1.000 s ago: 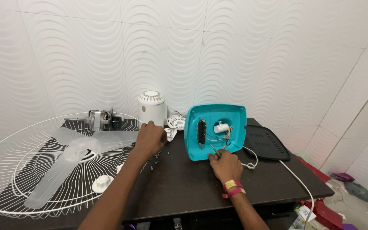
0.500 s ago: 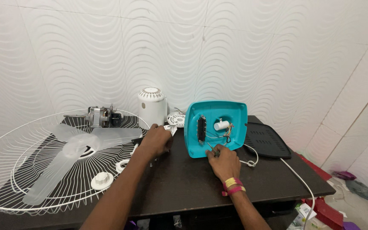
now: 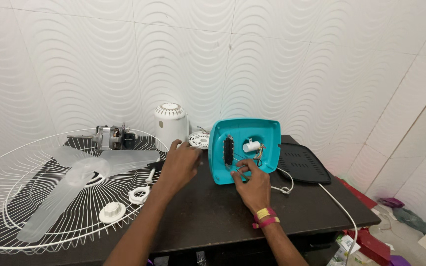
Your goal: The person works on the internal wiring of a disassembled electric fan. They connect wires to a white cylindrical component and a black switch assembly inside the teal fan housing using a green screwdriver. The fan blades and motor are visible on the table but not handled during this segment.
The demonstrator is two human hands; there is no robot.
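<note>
A teal plastic fan base housing stands on its edge on the dark table, its open inside facing me. Inside are a black switch strip, a white cylinder part and coloured wires. My right hand reaches into the lower part of the housing, fingertips pinched on the wires there. My left hand rests on the table just left of the housing's edge with curled fingers; whether it holds anything is hidden.
A white wire fan guard with a translucent blade lies at left, with a motor and white motor cover behind. Two white round nuts, a black plate and a white cord are nearby.
My left hand has shifted right, closer to the housing's left edge. My right hand has moved up from the housing's bottom rim into its lower inside.
</note>
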